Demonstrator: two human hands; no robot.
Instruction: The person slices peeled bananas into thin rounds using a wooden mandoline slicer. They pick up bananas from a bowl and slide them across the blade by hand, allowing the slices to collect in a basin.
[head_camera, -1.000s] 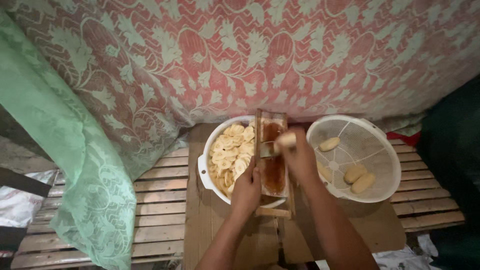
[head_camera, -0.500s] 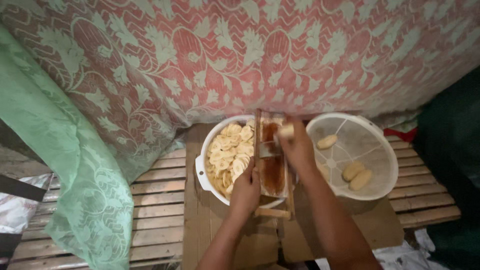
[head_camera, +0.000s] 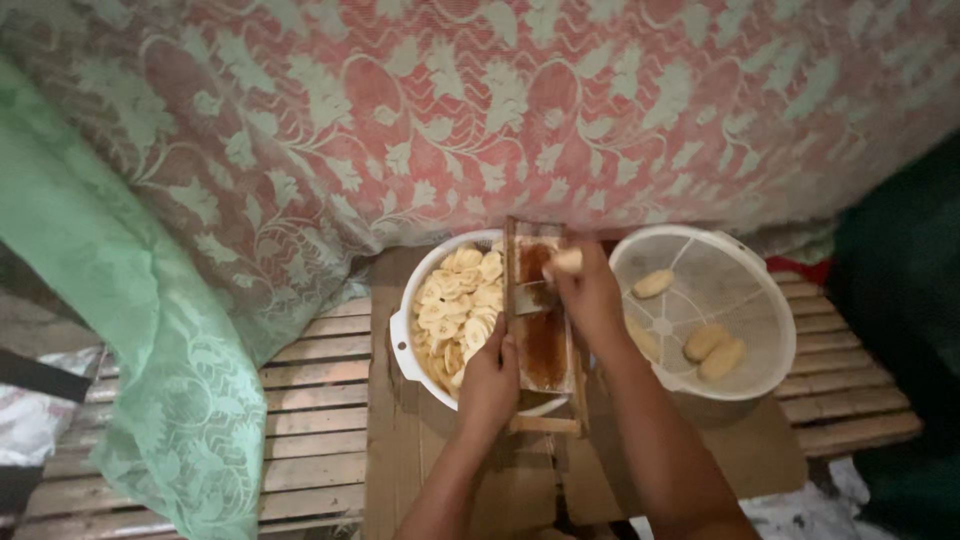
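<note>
The left hand is closed around the near end of a wooden slicer board, gripping its left rail so the board stays put across the white bowl. The right hand curls around a pale peeled piece of fruit, probably a banana, and presses it down on the far end of the board, beyond the metal blade set crosswise in it. The fingertips there are blurred, so exactly how the fingers wrap it is hard to tell.

The board bridges the bowl rim to rim, which lets cut rounds drop straight in; a heap of pale slices already fills the bowl's left half. Just right of the board sits a white plastic colander holding a few whole peeled pieces, within easy reach of the right hand.

Everything rests on a slatted wooden bench with cardboard under the bowl. A red floral cloth hangs behind, a green lace cloth at left.
</note>
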